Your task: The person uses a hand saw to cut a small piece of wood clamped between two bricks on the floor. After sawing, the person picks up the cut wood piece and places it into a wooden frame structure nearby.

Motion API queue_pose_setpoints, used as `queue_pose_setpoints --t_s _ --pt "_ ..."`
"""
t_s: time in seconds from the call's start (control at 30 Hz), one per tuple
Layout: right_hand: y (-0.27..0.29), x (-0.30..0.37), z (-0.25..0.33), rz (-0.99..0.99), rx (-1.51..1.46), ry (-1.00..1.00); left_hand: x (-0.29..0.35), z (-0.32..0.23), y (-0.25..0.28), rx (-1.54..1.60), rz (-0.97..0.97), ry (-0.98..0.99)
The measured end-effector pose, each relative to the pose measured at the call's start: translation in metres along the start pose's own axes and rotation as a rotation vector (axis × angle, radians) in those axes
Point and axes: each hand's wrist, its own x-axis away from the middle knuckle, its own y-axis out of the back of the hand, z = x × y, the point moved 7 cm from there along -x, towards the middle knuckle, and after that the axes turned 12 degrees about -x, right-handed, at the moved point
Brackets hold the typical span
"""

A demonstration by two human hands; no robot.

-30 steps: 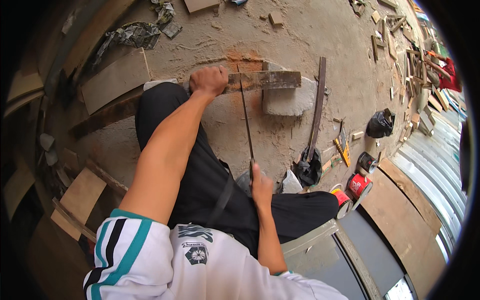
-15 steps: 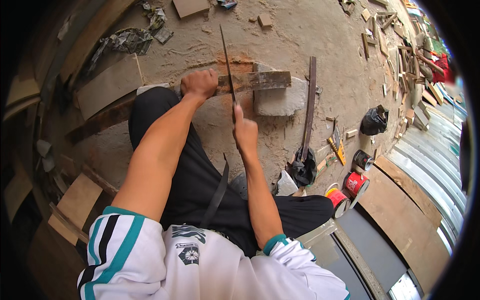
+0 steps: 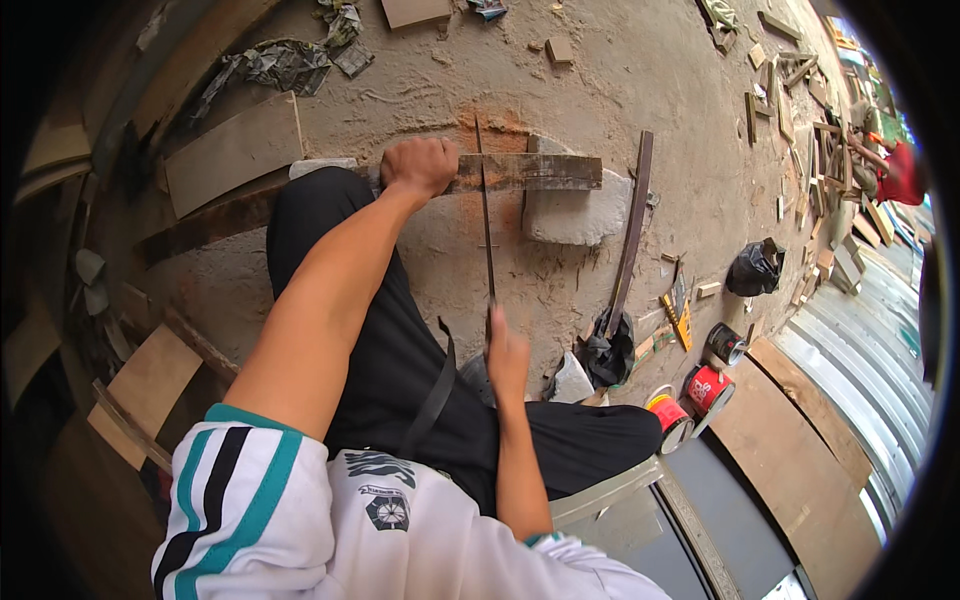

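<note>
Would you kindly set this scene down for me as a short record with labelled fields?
Left hand: closed, pressing on the plank
Right hand: around the handle end of the saw, slightly blurred
Blade: crosses the plank between left hand and block
Support: pale block under the plank's right end
Ground at right: yellow-handled saw, black plastic bag, red can
Far right: another person in red, near scattered wood pieces

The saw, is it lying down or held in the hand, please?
Held: the right hand grips the near end of the saw, which crosses the plank.
</note>
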Motion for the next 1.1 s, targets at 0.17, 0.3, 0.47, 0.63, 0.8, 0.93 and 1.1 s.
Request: queue_pose_setpoints --t_s 0.17,0.3,0.47,0.63,0.8,0.93,1.1 --pt "-0.012 -0.049 0.031 -0.029 -0.017 -0.065 0.002 0.0 -0.008 0.011 0.023 -0.02" --pt "-0.026 -0.073 0.037 0.01 -0.104 -0.206 0.001 -0.003 -0.001 -0.007 0.047 -0.006" --pt "0.027 0.028 -0.006 0.016 0.113 -0.253 0.004 0.0 -0.001 -0.036 0.196 0.046" --pt "-0.018 -0.056 0.03 -0.037 -0.099 -0.192 0.001 -0.005 -0.009 -0.018 0.047 -0.007" --pt "0.013 0.032 0.004 -0.027 -0.054 -0.192 0.0 0.004 -0.006 -0.008 0.092 0.027" --pt "-0.015 -0.063 0.037 -0.04 -0.055 -0.035 -0.003 -0.004 -0.005 -0.024 0.034 -0.016" --pt "-0.011 -0.02 0.021 -0.053 -0.09 0.027 -0.001 0.0 -0.002 -0.059 0.025 0.011"
